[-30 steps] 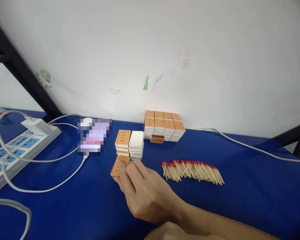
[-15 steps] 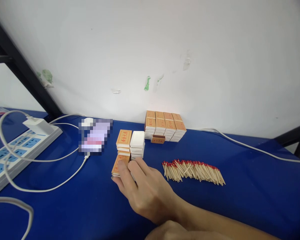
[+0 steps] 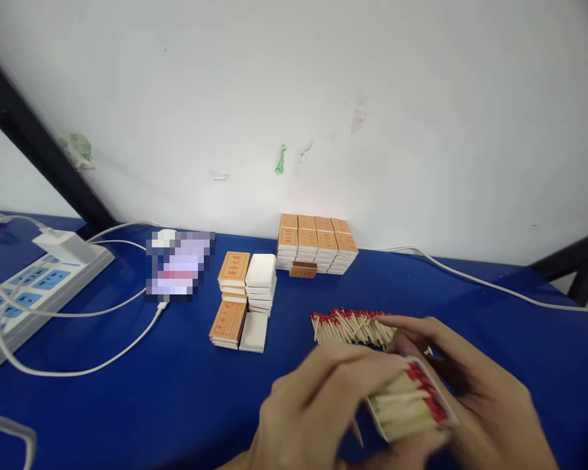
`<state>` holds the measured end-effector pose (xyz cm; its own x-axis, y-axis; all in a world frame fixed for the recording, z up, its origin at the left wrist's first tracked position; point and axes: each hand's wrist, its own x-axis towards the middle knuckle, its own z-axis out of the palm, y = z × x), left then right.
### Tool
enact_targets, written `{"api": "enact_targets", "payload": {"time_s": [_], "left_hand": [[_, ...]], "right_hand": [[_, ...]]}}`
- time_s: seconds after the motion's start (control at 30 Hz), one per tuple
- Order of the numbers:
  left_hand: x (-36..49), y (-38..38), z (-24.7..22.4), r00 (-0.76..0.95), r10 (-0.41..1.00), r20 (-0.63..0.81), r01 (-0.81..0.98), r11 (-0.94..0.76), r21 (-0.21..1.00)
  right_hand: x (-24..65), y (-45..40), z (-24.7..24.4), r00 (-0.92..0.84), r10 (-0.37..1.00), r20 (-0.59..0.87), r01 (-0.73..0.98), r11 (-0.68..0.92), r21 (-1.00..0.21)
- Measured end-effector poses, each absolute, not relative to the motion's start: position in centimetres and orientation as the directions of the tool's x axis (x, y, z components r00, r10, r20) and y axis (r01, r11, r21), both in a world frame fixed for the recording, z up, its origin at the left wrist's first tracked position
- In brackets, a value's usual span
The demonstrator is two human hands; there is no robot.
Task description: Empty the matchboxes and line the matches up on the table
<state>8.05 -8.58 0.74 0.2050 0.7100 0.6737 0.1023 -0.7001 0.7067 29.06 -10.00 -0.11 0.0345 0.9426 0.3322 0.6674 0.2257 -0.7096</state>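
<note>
Near edge of the blue table [image 3: 127, 405]: we have both hands closed around one open matchbox tray [image 3: 411, 408] full of red-tipped matches. Our left hand [image 3: 318, 405] grips the tray's left end, fingers curled over it; our right hand [image 3: 475, 391] cups the right side, fingers reaching over the far edge. The tray is held above the table, tilted, match heads toward the right.

Just beyond the hands lies a loose pile of matches [image 3: 347, 324], heads pointing far and left, partly hidden by our right fingers.

Left of the pile, mid-table: a short stack of orange matchbox sleeves [image 3: 228, 323] with a white inner tray [image 3: 255, 331] touching its right side. Just behind these stand a taller stack of orange sleeves [image 3: 234, 276] and a stack of white trays [image 3: 261, 281], side by side.

Far side, against the white wall [image 3: 323, 98]: a block of stacked matchboxes [image 3: 316, 243], with one single box [image 3: 303, 269] lying in front of it.

Far left: a white power strip [image 3: 24, 294] with a charger [image 3: 61, 245] plugged in, and white cables [image 3: 102, 356] looping across the table.
</note>
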Motion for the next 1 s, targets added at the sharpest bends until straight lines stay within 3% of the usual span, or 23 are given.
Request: {"api": "enact_targets", "payload": {"time_s": [0.07,0.23,0.53,0.73,0.87,1.0], "left_hand": [[8.3,-7.9,0.9,0.150,0.764,0.627,0.097,-0.643,0.760],[8.9,-7.4,0.1,0.102,0.933,0.346,0.122,-0.357,0.926],[8.8,-8.0,-0.2,0.153,0.978,0.142,0.051,-0.152,0.987],[8.9,-7.4,0.6,0.231,0.955,0.185,-0.102,-0.165,0.981],[8.8,-6.6,0.8,0.315,0.922,0.225,-0.297,-0.130,0.946],[8.3,-5.5,0.6,0.358,0.916,0.182,-0.329,-0.059,0.943]], "right_hand": [[29.1,-11.7,-0.5,0.137,0.913,0.385,0.616,0.226,-0.755],[24.6,-14.0,-2.3,0.185,0.881,0.436,0.489,0.302,-0.818],[21.5,-13.7,-2.6,0.314,0.837,0.448,0.558,0.219,-0.801],[23.4,-13.2,-1.6,0.283,0.876,0.391,0.459,0.235,-0.857],[26.4,-11.4,0.4,0.175,0.958,0.228,0.259,0.179,-0.949],[28.8,-9.3,2.0,0.047,0.995,0.087,0.147,0.079,-0.986]]}}
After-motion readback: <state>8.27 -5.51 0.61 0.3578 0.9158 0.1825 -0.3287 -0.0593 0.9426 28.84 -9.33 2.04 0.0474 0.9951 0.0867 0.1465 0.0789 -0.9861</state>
